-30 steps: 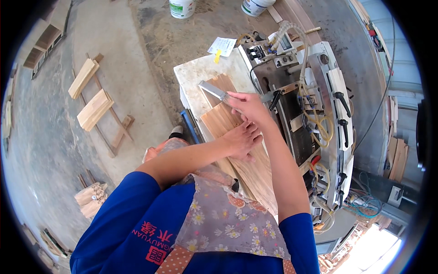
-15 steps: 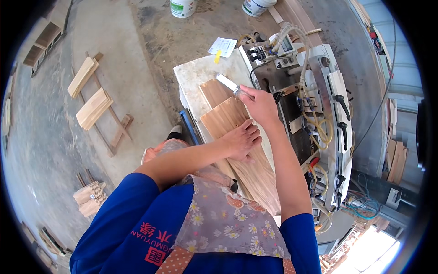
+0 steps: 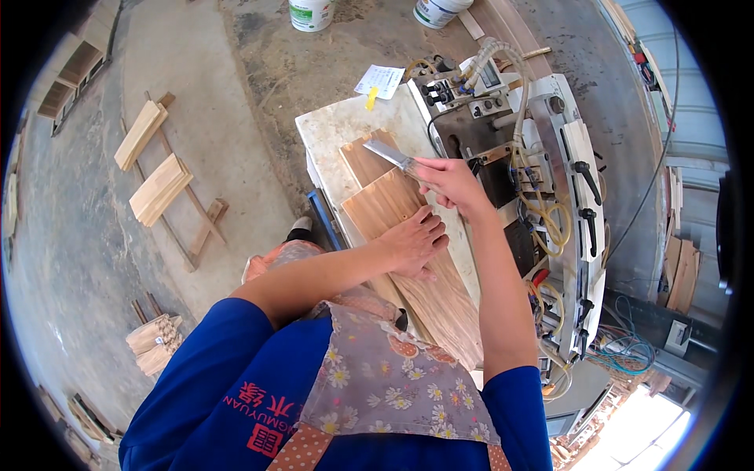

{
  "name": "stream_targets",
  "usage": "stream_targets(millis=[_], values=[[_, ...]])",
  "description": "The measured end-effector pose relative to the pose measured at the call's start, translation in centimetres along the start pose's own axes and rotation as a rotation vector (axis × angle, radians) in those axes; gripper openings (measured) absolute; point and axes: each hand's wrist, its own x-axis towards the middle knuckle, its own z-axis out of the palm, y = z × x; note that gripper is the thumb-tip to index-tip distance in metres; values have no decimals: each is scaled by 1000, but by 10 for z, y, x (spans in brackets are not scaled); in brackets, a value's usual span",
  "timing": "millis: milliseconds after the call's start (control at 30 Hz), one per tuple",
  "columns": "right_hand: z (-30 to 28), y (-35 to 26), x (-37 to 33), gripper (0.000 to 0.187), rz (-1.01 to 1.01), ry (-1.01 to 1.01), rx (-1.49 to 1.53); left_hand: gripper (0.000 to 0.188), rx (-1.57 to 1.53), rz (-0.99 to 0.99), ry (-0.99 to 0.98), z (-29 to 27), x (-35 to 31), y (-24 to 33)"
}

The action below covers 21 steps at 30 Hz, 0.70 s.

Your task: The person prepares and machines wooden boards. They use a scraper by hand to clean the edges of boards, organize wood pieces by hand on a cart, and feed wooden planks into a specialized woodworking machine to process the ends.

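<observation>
Right hand (image 3: 452,184) grips the flat-bladed tool (image 3: 386,153), aimed at the surface's (image 3: 328,130) far-left corner; left hand (image 3: 412,245), curled, grip unclear, lies across the board (image 3: 381,206)!

Big red letters (image 3: 279,406) and a red square sign (image 3: 264,439) are on the blue shirt (image 3: 212,369); the white paper (image 3: 380,78) has tiny print, too small to read; one bucket (image 3: 310,27) has a green label, another (image 3: 428,21) a blue one

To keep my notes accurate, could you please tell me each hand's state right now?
Left hand: on the upper board, fingers bent; whether it grips cannot be told.
Right hand: closed, holding a flat-bladed metal tool.
</observation>
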Motion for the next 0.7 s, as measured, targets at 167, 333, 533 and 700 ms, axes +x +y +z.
stream_targets(millis=[167, 333, 533, 700], values=[[4, 3, -4, 41, 63, -15, 68, 76, 5, -11, 15, 3, -1, -1], [3, 0, -9, 41, 88, 1, 37, 77, -9, -16, -57, -5, 1, 0], [18, 18, 7, 43, -92, 128, 53, 78, 1, 2, -2, 3, 0, -1], [17, 15, 8, 44, -256, 244, -311, 78, 25, -2, 20, 4, -1, -2]])
